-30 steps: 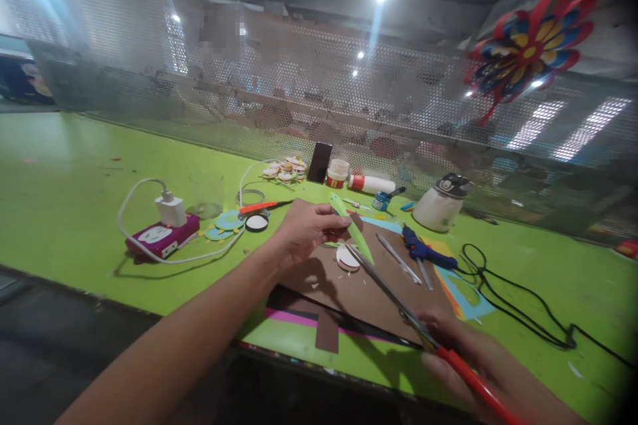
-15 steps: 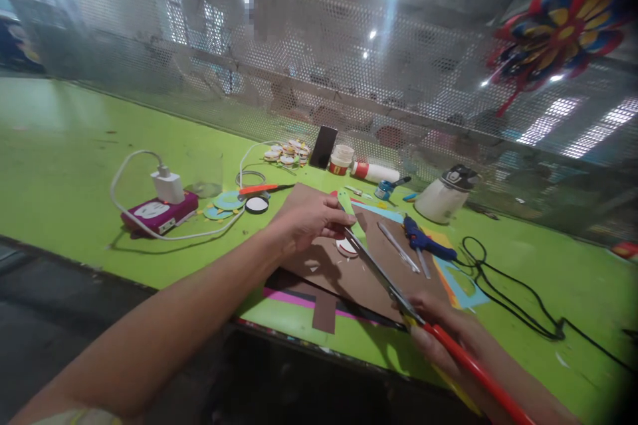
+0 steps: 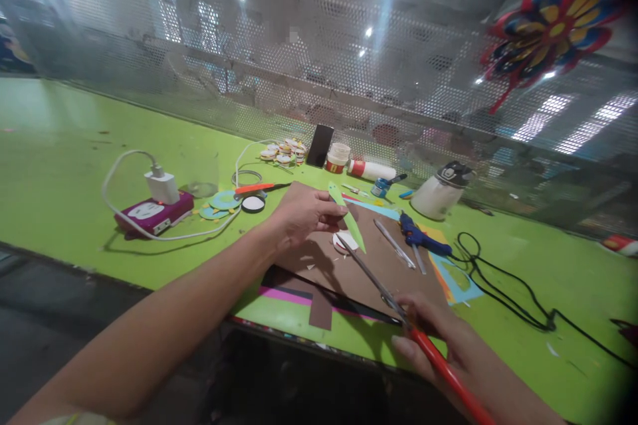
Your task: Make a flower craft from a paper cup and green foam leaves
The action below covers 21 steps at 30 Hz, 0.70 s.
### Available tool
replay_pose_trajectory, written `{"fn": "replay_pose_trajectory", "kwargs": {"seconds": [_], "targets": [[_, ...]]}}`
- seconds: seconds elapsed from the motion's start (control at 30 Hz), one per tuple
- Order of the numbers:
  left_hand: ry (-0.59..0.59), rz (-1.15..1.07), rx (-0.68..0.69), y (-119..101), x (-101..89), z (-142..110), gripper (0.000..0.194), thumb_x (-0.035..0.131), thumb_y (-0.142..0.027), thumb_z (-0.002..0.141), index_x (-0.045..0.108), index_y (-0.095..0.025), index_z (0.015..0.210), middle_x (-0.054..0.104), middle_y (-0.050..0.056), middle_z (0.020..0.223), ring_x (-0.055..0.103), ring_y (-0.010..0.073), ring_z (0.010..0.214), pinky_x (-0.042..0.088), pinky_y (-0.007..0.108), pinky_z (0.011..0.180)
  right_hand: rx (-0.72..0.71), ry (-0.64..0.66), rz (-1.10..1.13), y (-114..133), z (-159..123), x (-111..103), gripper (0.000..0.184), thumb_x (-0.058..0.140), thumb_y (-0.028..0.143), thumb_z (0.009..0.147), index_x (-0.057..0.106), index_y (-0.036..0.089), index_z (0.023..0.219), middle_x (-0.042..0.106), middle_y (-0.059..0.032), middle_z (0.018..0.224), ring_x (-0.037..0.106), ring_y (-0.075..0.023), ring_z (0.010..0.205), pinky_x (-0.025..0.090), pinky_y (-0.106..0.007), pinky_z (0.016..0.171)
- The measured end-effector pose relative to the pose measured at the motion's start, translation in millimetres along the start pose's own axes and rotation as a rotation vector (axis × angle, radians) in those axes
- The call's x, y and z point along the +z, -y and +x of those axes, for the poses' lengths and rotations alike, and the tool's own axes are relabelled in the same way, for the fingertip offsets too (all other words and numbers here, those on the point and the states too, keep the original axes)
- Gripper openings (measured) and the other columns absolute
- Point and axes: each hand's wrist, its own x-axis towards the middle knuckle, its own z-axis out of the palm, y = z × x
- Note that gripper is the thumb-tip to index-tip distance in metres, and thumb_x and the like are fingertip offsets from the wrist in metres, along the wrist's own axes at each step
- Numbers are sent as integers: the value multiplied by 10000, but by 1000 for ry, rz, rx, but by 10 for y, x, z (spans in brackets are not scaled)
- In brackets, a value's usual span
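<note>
My left hand (image 3: 312, 212) pinches a narrow light-green paper piece (image 3: 347, 216) with a pointed lower end, above the brown cardboard sheet (image 3: 369, 272). My right hand (image 3: 438, 339) grips red-handled scissors (image 3: 366, 269), whose long blades look closed and reach up and left to just below the paper. On the cardboard, partly behind the blades, lies a small white disc (image 3: 341, 242). Little white paper scraps surround it. Two clear glue sticks (image 3: 393, 244) rest to the right, beside a blue hot glue gun (image 3: 423, 237).
At left sits a purple power strip (image 3: 159, 212) with a white charger (image 3: 161, 186). A phone (image 3: 320, 145) leans at the back near a white jar (image 3: 337, 158) and a white kettle-like bottle (image 3: 438, 192). The glue gun's black cord (image 3: 518, 315) crosses the green table at right.
The scissor blades have come away from the green paper and drawn down, and they now look closed. My left hand still holds the paper, which shows more fully. The view has shifted slightly.
</note>
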Motion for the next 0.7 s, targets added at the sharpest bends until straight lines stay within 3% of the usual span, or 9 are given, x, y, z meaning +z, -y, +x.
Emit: {"fn": "replay_pose_trajectory", "kwargs": {"seconds": [0.1, 0.43, 0.6, 0.7], "targets": [[-13, -19, 13, 2, 5, -7, 148, 788, -163, 635, 659, -95, 661, 666, 70, 657, 621, 130, 587, 504, 310, 688, 7, 6, -24, 35, 1, 9, 334, 610, 491, 798, 688, 241, 1005, 754, -55, 922, 708, -246, 833, 570, -279, 669], [21, 82, 46, 44, -1, -1, 88, 739, -173, 685, 684, -106, 695, 682, 72, 651, 644, 147, 611, 490, 283, 648, 11, 36, -59, -6, 110, 20, 463, 506, 584, 841, 629, 213, 1088, 703, -54, 796, 644, -219, 699, 510, -307, 623], [31, 86, 32, 60, -14, 9, 98, 758, -173, 662, 685, -111, 686, 683, 60, 659, 645, 138, 622, 497, 277, 664, -17, -92, -10, -81, 148, 107, 375, 536, 585, 829, 643, 250, 955, 529, 34, 571, 468, -141, 520, 373, -253, 499], [36, 98, 10, 56, -18, 9, 85, 747, -170, 667, 691, -112, 694, 684, 61, 651, 645, 135, 613, 500, 278, 666, -6, -113, 79, -55, 146, 105, 408, 531, 630, 808, 663, 257, 911, 512, 39, 540, 432, -127, 483, 347, -246, 478]]}}
